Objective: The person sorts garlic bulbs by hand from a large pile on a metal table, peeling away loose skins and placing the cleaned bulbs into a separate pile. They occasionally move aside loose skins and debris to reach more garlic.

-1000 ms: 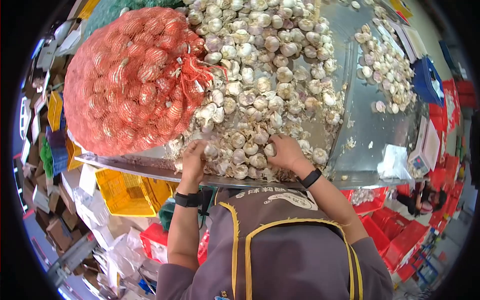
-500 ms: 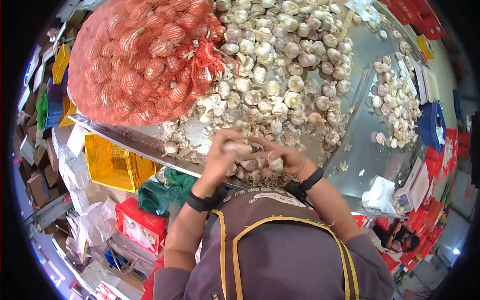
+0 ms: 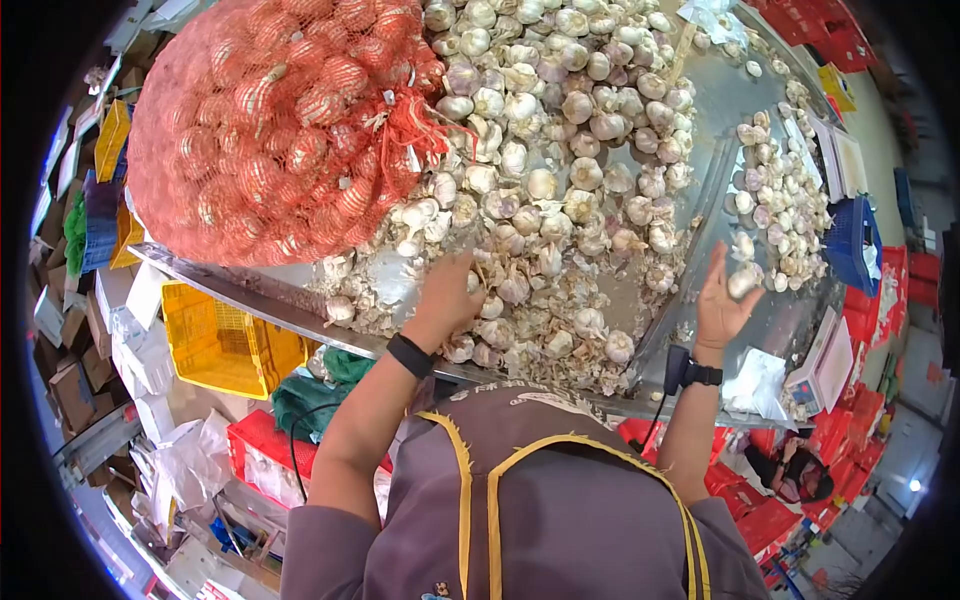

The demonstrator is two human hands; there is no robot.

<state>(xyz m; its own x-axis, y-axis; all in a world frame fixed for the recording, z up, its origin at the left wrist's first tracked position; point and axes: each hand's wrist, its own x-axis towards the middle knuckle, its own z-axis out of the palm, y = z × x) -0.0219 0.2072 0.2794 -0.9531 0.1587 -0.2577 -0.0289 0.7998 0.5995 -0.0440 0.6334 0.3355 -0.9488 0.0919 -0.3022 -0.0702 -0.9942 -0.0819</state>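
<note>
Toward the counter's right edge: right hand wide

Swung outward, it touches a garlic bulb beside the smaller pile; left hand, grip unclear, is at the main heap, so work spans both.

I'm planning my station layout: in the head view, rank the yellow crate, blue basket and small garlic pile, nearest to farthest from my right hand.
From the right hand:
1. Small garlic pile, just beyond it.
2. Blue basket, right of the pile.
3. Yellow crate, far over left.
</note>
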